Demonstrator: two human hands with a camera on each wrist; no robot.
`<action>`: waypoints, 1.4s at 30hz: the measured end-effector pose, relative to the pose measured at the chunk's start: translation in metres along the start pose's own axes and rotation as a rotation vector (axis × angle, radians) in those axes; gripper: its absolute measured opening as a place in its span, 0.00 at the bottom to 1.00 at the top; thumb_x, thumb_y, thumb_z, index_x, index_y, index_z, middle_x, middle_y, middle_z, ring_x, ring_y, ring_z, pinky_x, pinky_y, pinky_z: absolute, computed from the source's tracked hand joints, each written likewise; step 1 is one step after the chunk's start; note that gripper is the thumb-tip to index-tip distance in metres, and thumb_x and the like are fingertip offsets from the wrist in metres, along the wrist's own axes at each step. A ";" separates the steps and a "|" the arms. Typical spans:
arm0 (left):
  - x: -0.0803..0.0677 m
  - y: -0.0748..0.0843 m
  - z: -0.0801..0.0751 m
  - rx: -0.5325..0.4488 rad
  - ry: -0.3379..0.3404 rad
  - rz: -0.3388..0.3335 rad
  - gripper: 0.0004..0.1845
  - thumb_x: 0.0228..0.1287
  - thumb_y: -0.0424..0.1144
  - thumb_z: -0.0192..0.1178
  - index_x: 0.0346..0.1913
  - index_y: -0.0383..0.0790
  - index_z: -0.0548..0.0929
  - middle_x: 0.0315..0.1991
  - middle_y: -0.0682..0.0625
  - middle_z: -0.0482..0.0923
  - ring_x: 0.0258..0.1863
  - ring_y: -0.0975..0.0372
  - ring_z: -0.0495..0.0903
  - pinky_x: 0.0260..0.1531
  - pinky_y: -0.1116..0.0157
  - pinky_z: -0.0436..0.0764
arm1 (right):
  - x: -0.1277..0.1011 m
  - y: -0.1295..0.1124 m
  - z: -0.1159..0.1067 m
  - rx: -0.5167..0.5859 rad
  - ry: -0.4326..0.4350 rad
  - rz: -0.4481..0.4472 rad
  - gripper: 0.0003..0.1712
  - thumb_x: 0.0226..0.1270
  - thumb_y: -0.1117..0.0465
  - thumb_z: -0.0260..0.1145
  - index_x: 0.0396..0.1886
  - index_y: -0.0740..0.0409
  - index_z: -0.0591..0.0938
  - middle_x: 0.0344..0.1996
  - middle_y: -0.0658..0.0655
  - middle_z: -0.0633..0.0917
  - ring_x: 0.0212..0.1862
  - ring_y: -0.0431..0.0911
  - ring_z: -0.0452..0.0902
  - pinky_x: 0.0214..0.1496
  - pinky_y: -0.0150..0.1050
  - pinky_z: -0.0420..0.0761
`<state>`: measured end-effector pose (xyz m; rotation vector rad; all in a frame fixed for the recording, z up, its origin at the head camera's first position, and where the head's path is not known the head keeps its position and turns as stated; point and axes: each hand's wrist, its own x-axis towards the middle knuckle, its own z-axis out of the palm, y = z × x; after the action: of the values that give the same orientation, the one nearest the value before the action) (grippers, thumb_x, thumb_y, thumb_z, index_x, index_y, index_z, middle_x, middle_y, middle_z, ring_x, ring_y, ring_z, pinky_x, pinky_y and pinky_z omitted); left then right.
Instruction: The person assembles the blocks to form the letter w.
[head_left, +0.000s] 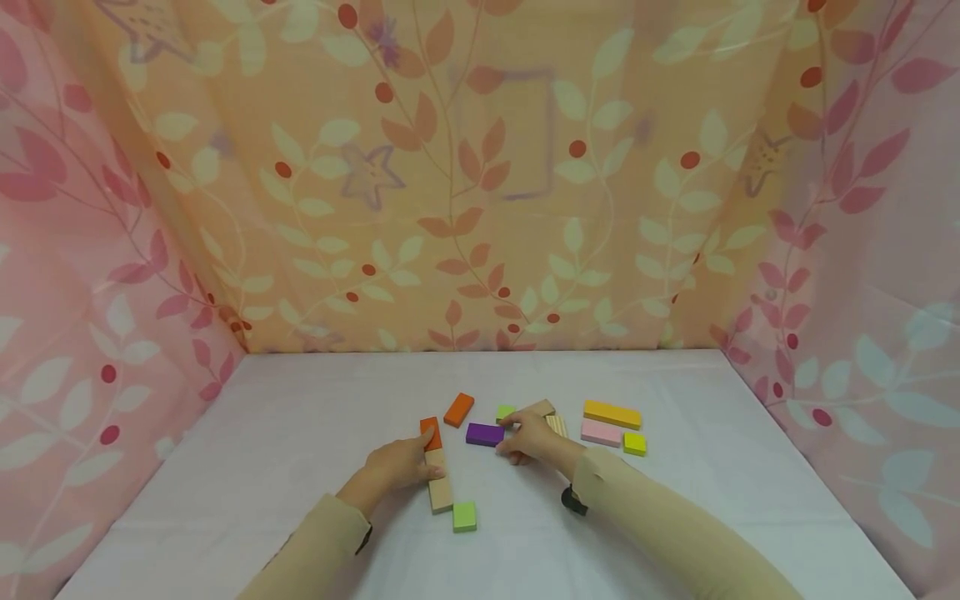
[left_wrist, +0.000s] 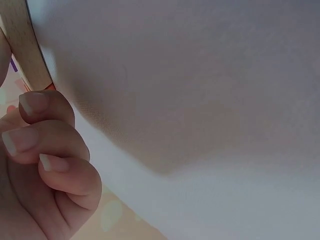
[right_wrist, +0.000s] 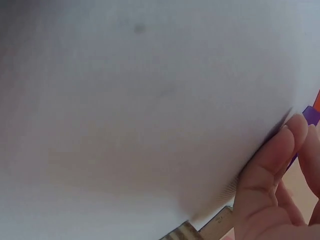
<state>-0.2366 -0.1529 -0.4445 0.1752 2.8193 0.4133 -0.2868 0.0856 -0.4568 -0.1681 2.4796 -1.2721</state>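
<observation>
Our left hand [head_left: 401, 467] rests curled fingers on the tan block [head_left: 438, 483], whose long axis runs away from us. Our right hand [head_left: 528, 437] pinches the purple block [head_left: 484, 434], lying crosswise to its left.

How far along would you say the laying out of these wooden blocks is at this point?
Early, I would judge. Done: a short row, orange block end to end with the tan blocks, steadied by the left hand. In hand: the right hand touches the purple block. Left: the yellow bar and others lie loose.
</observation>
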 end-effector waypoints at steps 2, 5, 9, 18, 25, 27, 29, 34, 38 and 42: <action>0.000 0.000 0.000 -0.001 -0.002 -0.003 0.43 0.57 0.58 0.66 0.72 0.40 0.66 0.61 0.37 0.74 0.59 0.42 0.73 0.53 0.43 0.72 | 0.001 0.000 0.001 -0.009 0.014 -0.005 0.30 0.54 0.67 0.76 0.58 0.66 0.78 0.15 0.56 0.80 0.14 0.39 0.74 0.20 0.32 0.78; 0.000 -0.001 0.000 -0.006 -0.003 -0.004 0.44 0.57 0.58 0.66 0.72 0.40 0.66 0.61 0.37 0.74 0.60 0.42 0.72 0.54 0.42 0.72 | 0.000 -0.002 0.002 -0.015 0.027 -0.009 0.29 0.55 0.67 0.75 0.58 0.67 0.78 0.13 0.54 0.79 0.13 0.37 0.72 0.18 0.30 0.76; 0.001 -0.002 0.001 -0.015 0.004 0.009 0.44 0.57 0.58 0.66 0.72 0.39 0.66 0.62 0.37 0.74 0.60 0.41 0.73 0.53 0.42 0.72 | -0.003 -0.003 0.001 -0.002 0.020 -0.010 0.28 0.57 0.66 0.74 0.58 0.68 0.78 0.13 0.54 0.79 0.14 0.38 0.72 0.18 0.30 0.76; 0.002 -0.004 0.005 -0.020 0.007 0.004 0.44 0.57 0.58 0.66 0.72 0.40 0.65 0.62 0.38 0.73 0.60 0.41 0.72 0.54 0.42 0.72 | -0.006 -0.003 -0.006 0.220 -0.045 0.055 0.24 0.65 0.64 0.68 0.59 0.66 0.76 0.33 0.61 0.84 0.28 0.45 0.81 0.33 0.38 0.83; 0.000 -0.003 0.002 -0.028 0.007 0.020 0.44 0.57 0.58 0.66 0.72 0.38 0.65 0.62 0.37 0.73 0.60 0.41 0.72 0.54 0.41 0.71 | -0.009 -0.007 -0.014 0.404 -0.046 0.049 0.26 0.65 0.75 0.62 0.64 0.69 0.73 0.56 0.72 0.69 0.30 0.46 0.82 0.34 0.37 0.83; 0.000 -0.003 0.001 -0.027 0.006 0.024 0.44 0.57 0.58 0.66 0.72 0.38 0.65 0.62 0.37 0.73 0.60 0.41 0.72 0.54 0.42 0.71 | -0.008 -0.007 -0.016 0.406 -0.053 0.048 0.26 0.66 0.75 0.61 0.65 0.67 0.73 0.55 0.71 0.71 0.29 0.45 0.82 0.33 0.37 0.83; 0.000 -0.003 0.001 -0.021 0.008 0.026 0.44 0.57 0.57 0.66 0.72 0.38 0.65 0.61 0.37 0.74 0.59 0.41 0.73 0.53 0.42 0.72 | -0.008 -0.006 -0.017 0.398 -0.056 0.057 0.25 0.66 0.74 0.61 0.64 0.66 0.74 0.54 0.69 0.71 0.28 0.45 0.81 0.33 0.37 0.83; -0.001 -0.001 0.000 -0.010 0.016 0.022 0.44 0.56 0.57 0.67 0.71 0.38 0.66 0.61 0.36 0.74 0.59 0.41 0.73 0.52 0.42 0.73 | -0.009 -0.006 -0.021 0.377 -0.069 0.054 0.20 0.67 0.72 0.60 0.59 0.67 0.76 0.44 0.64 0.80 0.28 0.45 0.80 0.31 0.37 0.82; -0.002 -0.001 -0.001 -0.015 0.019 0.020 0.43 0.57 0.56 0.67 0.71 0.38 0.67 0.61 0.36 0.74 0.59 0.41 0.73 0.52 0.42 0.73 | -0.011 -0.006 -0.022 0.353 -0.093 0.017 0.20 0.65 0.74 0.59 0.57 0.67 0.79 0.37 0.60 0.83 0.28 0.44 0.79 0.29 0.35 0.80; -0.002 0.000 -0.001 -0.020 0.014 0.017 0.43 0.56 0.56 0.67 0.71 0.38 0.67 0.60 0.36 0.74 0.59 0.41 0.73 0.53 0.42 0.72 | -0.015 -0.005 -0.020 0.306 -0.158 -0.009 0.20 0.64 0.75 0.59 0.57 0.68 0.80 0.37 0.59 0.81 0.31 0.45 0.78 0.31 0.35 0.78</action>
<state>-0.2351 -0.1535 -0.4436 0.1929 2.8286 0.4478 -0.2806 0.1015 -0.4387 -0.1944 2.1247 -1.5582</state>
